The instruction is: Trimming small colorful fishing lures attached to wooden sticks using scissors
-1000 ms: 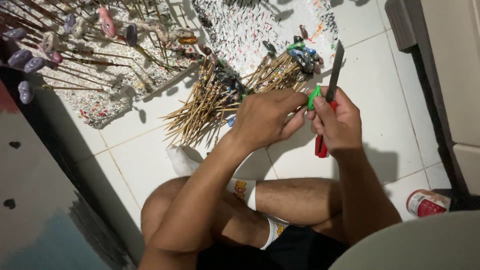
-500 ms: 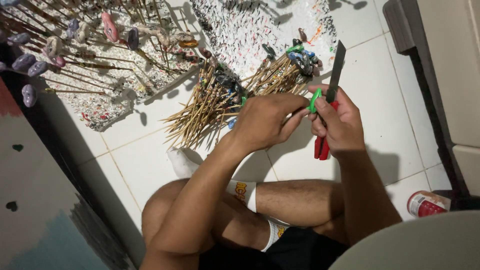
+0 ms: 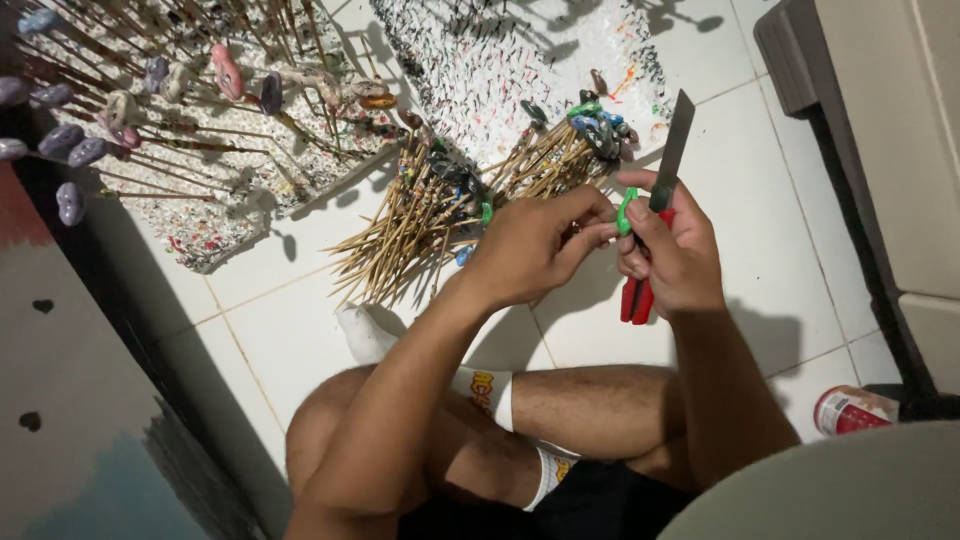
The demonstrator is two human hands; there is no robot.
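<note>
Crossed legs in white socks (image 3: 372, 335) rest on the white tiled floor (image 3: 780, 270); a red-and-white can (image 3: 850, 410) stands at lower right. Right hand (image 3: 675, 255) is closed around a red-handled utility knife (image 3: 655, 215), blade extended upward. Left hand (image 3: 530, 245) pinches a small green piece (image 3: 626, 212) against the knife. Beyond lies a pile of bamboo skewers (image 3: 420, 225). Farther off, painted beads on sticks (image 3: 150, 100) stand in speckled foam boards (image 3: 480, 60).

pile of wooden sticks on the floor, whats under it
The pile of wooden sticks lies on white floor tiles, its far end against a speckled foam block. The left hand hides its near right edge.
</note>
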